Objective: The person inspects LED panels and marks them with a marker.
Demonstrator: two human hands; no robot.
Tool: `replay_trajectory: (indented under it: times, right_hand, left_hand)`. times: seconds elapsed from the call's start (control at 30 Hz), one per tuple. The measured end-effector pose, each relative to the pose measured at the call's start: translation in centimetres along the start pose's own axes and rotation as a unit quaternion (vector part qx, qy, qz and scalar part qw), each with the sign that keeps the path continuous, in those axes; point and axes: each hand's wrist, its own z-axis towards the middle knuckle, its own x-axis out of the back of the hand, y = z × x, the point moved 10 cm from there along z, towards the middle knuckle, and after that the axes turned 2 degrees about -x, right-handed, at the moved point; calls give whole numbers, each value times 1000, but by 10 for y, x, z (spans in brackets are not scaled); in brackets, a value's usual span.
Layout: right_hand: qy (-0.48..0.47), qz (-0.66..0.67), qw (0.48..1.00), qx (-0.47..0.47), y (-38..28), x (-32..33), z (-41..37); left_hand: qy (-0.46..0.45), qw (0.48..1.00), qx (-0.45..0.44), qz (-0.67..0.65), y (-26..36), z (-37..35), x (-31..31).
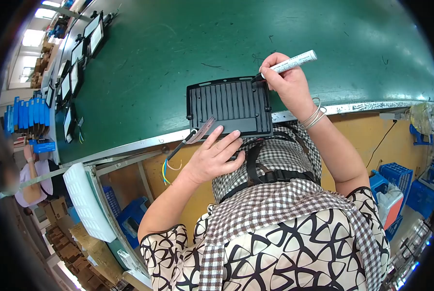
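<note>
A black ribbed metal housing (231,104) lies at the front edge of the green table. My right hand (289,83) is closed around a white marker (297,61), whose black tip end is at the housing's far right corner. On the near side of the housing rests my left hand (218,156), its fingers spread, with fingertips touching the edge. Beside those fingertips is a clear plastic piece (205,130) at the black cable (178,147), which ends in loose coloured wires (165,171).
Several flat lamp-like panels (75,76) line the left side of the green table (144,63). Blue bins (396,175) stand at the right below the table. Another person (35,182) is at the far left, near blue holders (30,112). A white foam block (87,201) stands at lower left.
</note>
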Motion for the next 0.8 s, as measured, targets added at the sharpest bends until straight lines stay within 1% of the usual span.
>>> replay_trajectory:
  times: [0.1, 0.2, 0.3, 0.33, 0.43, 0.47, 0.53, 0.6, 0.7, 0.8]
  right_hand:
    - [19, -27, 999, 8, -3, 9, -5]
    - [12, -49, 999, -15, -10, 16, -23]
    - [-10, -89, 996, -1, -16, 14, -41]
    - [-13, -78, 997, -5, -16, 12, -46]
    - [-26, -78, 996, 39, -17, 6, -53]
    - [-32, -79, 996, 10, -16, 4, -55]
    - [-31, -58, 998, 5, -14, 1, -52]
    - [-29, -53, 998, -2, -12, -5, -47]
    - [-51, -59, 997, 10, -18, -28, -31]
    - [-102, -54, 993, 10, -19, -62, -8]
  left_hand:
    - [5, 1000, -3, -5, -1, -1, -4]
    - [11, 1000, 1, -8, -2, -1, -4]
    - [14, 1000, -3, -8, -2, -2, -4]
    - [14, 1000, -2, -9, -2, -2, -3]
    - [23, 1000, -3, -3, -2, -3, -4]
    - [22, 1000, -3, -7, -2, -3, -4]
    - [19, 1000, 0, -8, -3, -3, -3]
    - [19, 1000, -2, -4, -2, -4, -2]
    - [29, 1000, 0, -4, -2, -4, -2]
    - [34, 999, 2, -7, -2, -4, -4]
